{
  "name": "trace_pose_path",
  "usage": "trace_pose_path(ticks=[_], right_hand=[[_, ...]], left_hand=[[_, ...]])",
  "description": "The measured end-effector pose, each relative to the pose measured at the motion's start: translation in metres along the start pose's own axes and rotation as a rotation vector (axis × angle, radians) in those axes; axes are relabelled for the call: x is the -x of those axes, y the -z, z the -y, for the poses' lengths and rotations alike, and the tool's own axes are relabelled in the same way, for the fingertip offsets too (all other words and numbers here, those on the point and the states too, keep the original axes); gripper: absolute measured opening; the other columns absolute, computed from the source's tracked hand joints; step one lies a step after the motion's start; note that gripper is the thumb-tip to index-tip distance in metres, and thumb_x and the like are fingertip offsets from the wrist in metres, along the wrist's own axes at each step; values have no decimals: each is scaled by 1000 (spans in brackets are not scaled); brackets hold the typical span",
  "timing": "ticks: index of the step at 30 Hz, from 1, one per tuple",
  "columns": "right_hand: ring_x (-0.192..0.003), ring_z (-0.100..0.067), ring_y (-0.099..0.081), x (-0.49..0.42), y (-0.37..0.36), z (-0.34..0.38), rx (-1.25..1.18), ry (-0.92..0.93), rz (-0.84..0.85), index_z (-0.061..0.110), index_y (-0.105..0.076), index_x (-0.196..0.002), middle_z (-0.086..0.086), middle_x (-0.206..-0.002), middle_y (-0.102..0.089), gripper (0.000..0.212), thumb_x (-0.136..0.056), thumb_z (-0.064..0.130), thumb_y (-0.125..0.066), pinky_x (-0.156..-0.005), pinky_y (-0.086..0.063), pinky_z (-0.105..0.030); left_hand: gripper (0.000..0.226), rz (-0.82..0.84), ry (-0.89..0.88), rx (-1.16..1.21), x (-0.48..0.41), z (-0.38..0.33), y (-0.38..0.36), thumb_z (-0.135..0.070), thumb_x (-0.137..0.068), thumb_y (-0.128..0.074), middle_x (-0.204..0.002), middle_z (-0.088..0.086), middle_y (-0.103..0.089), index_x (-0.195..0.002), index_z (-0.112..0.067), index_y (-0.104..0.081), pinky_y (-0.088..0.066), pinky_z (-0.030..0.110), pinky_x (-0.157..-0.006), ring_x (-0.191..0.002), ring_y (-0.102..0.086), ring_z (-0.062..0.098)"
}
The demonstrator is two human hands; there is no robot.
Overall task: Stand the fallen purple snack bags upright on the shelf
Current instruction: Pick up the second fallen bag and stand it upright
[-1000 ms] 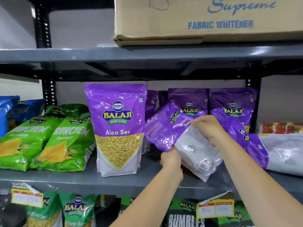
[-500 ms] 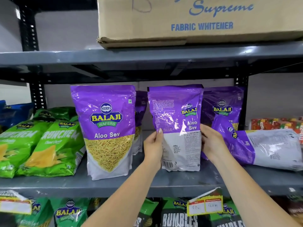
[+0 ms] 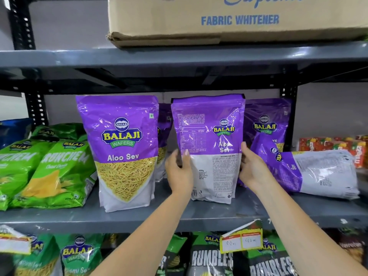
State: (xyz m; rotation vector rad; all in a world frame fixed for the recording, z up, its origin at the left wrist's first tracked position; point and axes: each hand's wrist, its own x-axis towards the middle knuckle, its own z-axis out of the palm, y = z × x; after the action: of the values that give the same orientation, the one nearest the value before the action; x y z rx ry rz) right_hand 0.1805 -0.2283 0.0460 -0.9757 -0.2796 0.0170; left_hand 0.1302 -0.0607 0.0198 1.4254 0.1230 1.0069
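Observation:
A purple Balaji Aloo Sev bag (image 3: pixel 209 136) stands upright in the middle of the grey shelf (image 3: pixel 139 218), its printed back facing me. My left hand (image 3: pixel 179 172) grips its left edge and my right hand (image 3: pixel 253 168) grips its right edge. To the left another purple bag (image 3: pixel 123 146) stands upright, front facing out. At the right a purple bag (image 3: pixel 318 172) lies on its side, just beyond my right hand. More purple bags (image 3: pixel 266 120) stand upright at the back.
Green Crunchem bags (image 3: pixel 49 172) lean at the shelf's left. Red packs (image 3: pixel 334 146) sit at the far right. A cardboard box (image 3: pixel 239 18) rests on the shelf above. A yellow price tag (image 3: pixel 241 241) hangs from the shelf edge over dark and green bags below.
A second ago I held the middle bag tilted in the air; since then it has been turned upright and set on the shelf. Both hands have moved to its sides.

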Motion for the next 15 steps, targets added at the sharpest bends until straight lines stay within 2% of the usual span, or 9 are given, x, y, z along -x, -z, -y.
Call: trace_pose_path(ticks=[1,2,4,5,8,10,12,14,15], right_hand=[[-95,-22,-64,-1,-1,-2,-33,-42,4,13,-65,-103,-7,-98,-69,39,-93,46,-46,-89,-50,-40],[-97,-23,-63,-1,-1,-2,-61,-74,12,13,-63,-104,-7,-99,-69,47,-94,52,-38,-92,-48,-40],[-95,-23,-63,-3,0,-3,-75,-99,12,12,-63,-101,-8,-96,-68,46,-96,49,-36,-90,-47,-40],[-93,-24,-64,-5,1,-4,-50,-96,5,12,-64,-99,-8,-94,-70,39,-96,42,-41,-88,-49,-40],[-84,-27,-66,-1,0,-5,46,-84,12,11,-70,-89,-11,-85,-72,20,-82,27,-61,-78,-53,-37],[-66,-22,-59,1,-1,-5,106,-27,28,14,-69,-80,-9,-73,-66,17,-68,25,-73,-62,-49,-29],[-51,-12,-59,4,-4,-6,204,99,64,13,-67,-80,0,-60,-68,4,-80,10,-63,-47,-46,-21],[-51,-8,-62,9,-7,-11,302,211,92,13,-67,-86,5,-59,-70,15,-87,2,-57,-49,-48,-20],[-54,-9,-61,9,-7,-13,341,260,72,14,-68,-86,5,-60,-70,15,-86,3,-58,-52,-47,-21]], left_hand=[[50,-62,-122,-143,7,0,1,-53,-84,-62,-123,7,-53,-117,-15,-58,-44,33,-95,-110,-52,20],[51,-111,-276,-303,16,-1,2,-48,-84,-63,-130,9,-47,-122,-16,-54,-42,36,-96,-116,-48,23],[43,-57,-533,-570,36,-3,-1,-45,-83,-59,-125,9,-49,-117,-19,-53,-44,42,-90,-113,-51,27],[44,2,-581,-652,47,-6,-3,-49,-83,-56,-123,7,-51,-116,-20,-54,-45,42,-87,-112,-52,28],[58,93,-540,-636,58,-3,-9,-59,-81,-55,-129,2,-48,-124,-21,-50,-43,37,-91,-117,-47,23],[75,177,-464,-554,56,-5,-10,-68,-75,-56,-136,-2,-43,-132,-21,-44,-40,37,-102,-125,-43,19],[99,314,-318,-433,51,-9,-9,-83,-62,-53,-142,-6,-40,-139,-24,-36,-35,40,-111,-132,-41,13],[106,387,-175,-256,44,-10,-8,-86,-54,-58,-141,-9,-39,-138,-26,-36,-34,40,-113,-133,-41,11],[102,387,-157,-216,40,-10,-6,-81,-55,-65,-137,-7,-38,-136,-25,-40,-35,36,-113,-131,-41,11]])
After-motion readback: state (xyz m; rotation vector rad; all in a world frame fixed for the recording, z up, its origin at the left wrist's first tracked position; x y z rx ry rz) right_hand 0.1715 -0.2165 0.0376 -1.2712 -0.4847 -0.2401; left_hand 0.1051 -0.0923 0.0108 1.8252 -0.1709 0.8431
